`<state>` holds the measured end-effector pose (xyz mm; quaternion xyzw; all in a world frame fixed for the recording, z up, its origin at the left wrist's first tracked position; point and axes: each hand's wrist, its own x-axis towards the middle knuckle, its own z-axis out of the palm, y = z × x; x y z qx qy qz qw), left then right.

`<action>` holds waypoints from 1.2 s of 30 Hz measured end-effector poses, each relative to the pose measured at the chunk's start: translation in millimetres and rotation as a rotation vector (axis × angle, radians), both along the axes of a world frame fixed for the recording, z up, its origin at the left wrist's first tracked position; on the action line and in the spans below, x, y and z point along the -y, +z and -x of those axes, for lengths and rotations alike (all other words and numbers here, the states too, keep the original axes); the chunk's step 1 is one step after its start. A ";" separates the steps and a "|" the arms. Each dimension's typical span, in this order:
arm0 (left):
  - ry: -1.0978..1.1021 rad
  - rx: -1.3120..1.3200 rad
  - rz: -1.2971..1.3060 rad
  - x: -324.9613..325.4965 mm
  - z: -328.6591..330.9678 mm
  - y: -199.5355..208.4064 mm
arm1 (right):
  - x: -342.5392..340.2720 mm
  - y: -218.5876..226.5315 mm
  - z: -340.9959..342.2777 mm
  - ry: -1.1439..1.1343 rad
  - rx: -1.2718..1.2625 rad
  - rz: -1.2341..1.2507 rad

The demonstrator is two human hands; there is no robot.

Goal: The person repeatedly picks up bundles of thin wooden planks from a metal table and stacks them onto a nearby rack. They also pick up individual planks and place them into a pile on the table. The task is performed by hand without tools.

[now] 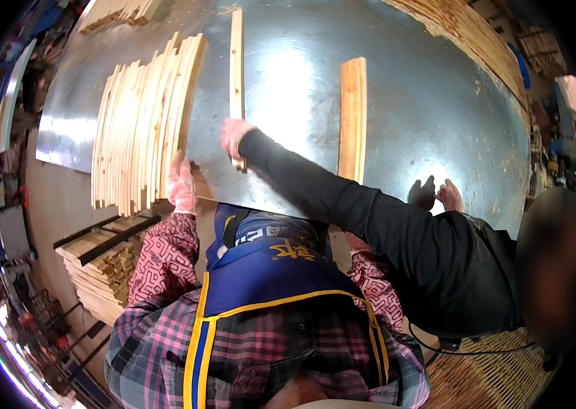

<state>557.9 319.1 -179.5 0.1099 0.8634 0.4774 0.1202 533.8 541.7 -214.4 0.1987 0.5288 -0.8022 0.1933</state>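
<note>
We are resting our left hand [182,187], fingers straight, against the mostly gathered wooden strips [141,129] on the table [424,116]; a sleeve [370,215] is partly hiding our right hand [356,243], grip unclear; a single strip [236,68], in a co-worker's hand [235,136], and a board [353,116] are lying apart.

Fisheye view from the head (left camera), downward, close over apron [267,290] and metal tabletop [431,116]

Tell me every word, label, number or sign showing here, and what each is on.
Blue apron: yellow lettering, creased; I won't copy out the wording.
Same apron, nearer the metal tabletop: white lettering, partly lost in folds.
Wooden strips: none that I can make out.
Cluttered left background: too small and blurred to read.
</note>
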 end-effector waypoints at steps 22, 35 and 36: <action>-0.116 -0.012 0.875 -120.2 -52.6 36.2 | -96.8 35.8 -370.0 -0.326 0.651 -1.109; 0.095 0.407 0.455 -99.3 -51.8 21.1 | -103.9 56.1 -373.0 -0.253 0.651 -1.058; 0.051 0.488 0.335 -103.2 -51.3 42.6 | -105.0 56.8 -374.1 -0.249 0.662 -1.060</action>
